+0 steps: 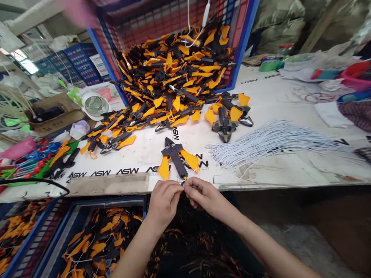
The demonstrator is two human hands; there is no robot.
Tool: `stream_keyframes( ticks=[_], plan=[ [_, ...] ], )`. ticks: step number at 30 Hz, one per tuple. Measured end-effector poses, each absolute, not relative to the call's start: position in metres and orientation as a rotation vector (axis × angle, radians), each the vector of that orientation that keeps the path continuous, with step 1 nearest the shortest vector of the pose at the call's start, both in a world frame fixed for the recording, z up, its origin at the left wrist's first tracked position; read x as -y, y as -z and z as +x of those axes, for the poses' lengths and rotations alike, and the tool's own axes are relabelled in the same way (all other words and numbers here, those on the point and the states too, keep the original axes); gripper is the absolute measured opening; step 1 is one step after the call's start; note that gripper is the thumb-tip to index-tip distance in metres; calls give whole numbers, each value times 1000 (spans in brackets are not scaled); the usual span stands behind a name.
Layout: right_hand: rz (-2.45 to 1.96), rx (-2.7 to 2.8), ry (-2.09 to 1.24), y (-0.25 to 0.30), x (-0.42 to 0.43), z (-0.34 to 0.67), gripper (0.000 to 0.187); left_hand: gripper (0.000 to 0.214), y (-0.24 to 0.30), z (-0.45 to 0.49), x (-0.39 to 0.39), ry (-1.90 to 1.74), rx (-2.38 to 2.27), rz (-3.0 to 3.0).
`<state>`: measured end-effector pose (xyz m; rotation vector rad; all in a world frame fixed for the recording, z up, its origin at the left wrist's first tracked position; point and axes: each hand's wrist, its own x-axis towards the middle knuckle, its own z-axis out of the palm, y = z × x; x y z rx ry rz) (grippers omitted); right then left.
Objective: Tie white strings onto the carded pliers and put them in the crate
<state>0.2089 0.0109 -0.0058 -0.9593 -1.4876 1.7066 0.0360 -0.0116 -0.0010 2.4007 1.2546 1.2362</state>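
Now | left hand (165, 202), right hand (203, 195): fingertips together, pinching a small item (183, 182), too small to identify | orange-handled pliers (174, 158): flat on table (278, 100), just ahead of hands | white cords (269, 144): ahead, rightward | crate (116, 199): below left hand

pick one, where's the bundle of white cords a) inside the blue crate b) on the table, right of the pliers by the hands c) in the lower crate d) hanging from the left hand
B: the bundle of white cords lies on the white table top, to the right of the black-and-orange pliers.
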Motion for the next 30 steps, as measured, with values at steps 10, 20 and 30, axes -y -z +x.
stream_keyframes(
  ticks=[10,20,30],
  plan=[
    [-1022,1726,-1420,1,-7,210,33,14,6,35,26,-1073,-1374,1872],
    [-1005,1750,-1395,3,-12,212,28,15,12,26,23,-1169,-1396,2001],
    [-981,1671,-1492,2,-11,212,31,8,-6,20,5,-1023,-1325,2957]
  ],
)
